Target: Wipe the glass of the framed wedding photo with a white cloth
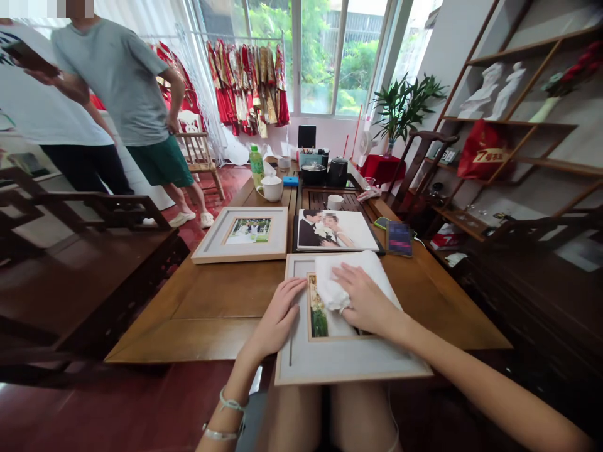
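Note:
A picture frame (pixel 301 361) with a pale mat and a light wood edge lies partly on the table's front edge, above my lap. My right hand (pixel 362 295) presses a folded white cloth (pixel 377 270) onto the frame's upper middle, fingers bent over it. Under the cloth, the small inset photo (pixel 318 317) shows only its left part. My left hand (pixel 280 314) rests with fingers stretched along the frame's left edge. Beyond lie a second picture frame (pixel 214 251) at the left and a photo album (pixel 339 235) with a couple on its cover at the right.
On the wooden table (pixel 226 301) stand a white mug (pixel 272 188), a green bottle (pixel 257 164), a small cup (pixel 335 202) and a phone (pixel 399 238). Two people stand at the left, near a dark chair (pixel 103 207). Shelves (pixel 513 122) line the right wall.

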`<state>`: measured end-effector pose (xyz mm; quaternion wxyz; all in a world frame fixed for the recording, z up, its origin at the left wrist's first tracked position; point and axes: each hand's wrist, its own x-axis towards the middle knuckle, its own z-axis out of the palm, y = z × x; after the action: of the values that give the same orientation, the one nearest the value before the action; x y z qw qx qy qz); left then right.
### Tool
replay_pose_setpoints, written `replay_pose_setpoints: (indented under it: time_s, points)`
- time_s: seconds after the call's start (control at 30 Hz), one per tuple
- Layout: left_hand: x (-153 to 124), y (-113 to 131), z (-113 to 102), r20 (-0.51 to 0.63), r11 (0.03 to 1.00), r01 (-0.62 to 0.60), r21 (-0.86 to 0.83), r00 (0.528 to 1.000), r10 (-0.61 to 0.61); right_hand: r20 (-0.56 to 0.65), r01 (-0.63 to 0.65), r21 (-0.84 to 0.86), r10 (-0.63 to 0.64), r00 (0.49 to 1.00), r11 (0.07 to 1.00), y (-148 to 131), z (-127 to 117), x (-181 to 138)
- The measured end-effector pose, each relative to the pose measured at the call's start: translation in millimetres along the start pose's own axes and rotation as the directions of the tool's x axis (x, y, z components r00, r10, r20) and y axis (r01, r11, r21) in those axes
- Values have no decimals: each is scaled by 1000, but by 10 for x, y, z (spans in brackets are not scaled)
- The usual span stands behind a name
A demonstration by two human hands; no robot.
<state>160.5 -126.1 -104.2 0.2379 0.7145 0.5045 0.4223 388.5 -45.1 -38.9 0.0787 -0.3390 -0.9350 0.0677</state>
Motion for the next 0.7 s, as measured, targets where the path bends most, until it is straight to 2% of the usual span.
replay_pose_setpoints:
  time_s: [0.1,0.2,0.33,0.4,0.43,0.53,0.7]
  points:
    - [3,12,3,-9,999,35,-14,999,-35,77,36,36,-38,996,999,-248,18,-39]
    - [10,28,17,-34,998,56,-34,998,-57,163,87,126,-107,981,988,-489,-53,-298]
    - [15,39,26,-47,997,63,-43,997,-65,249,235,356,-334,909,905,-588,-240,-678]
    - [14,36,19,-35,998,58,-38,998,-59,259,275,399,-395,881,875,-530,-294,-765]
    - [14,34,14,-27,998,52,-33,998,-53,260,272,383,-386,885,883,-477,-297,-773]
    - [12,24,-1,-3,999,35,-25,999,-35,232,218,233,-272,934,948,-236,-228,-681]
    - [13,25,-16,22,999,33,-25,999,-33,63,156,-4,-156,986,988,366,-98,-368]
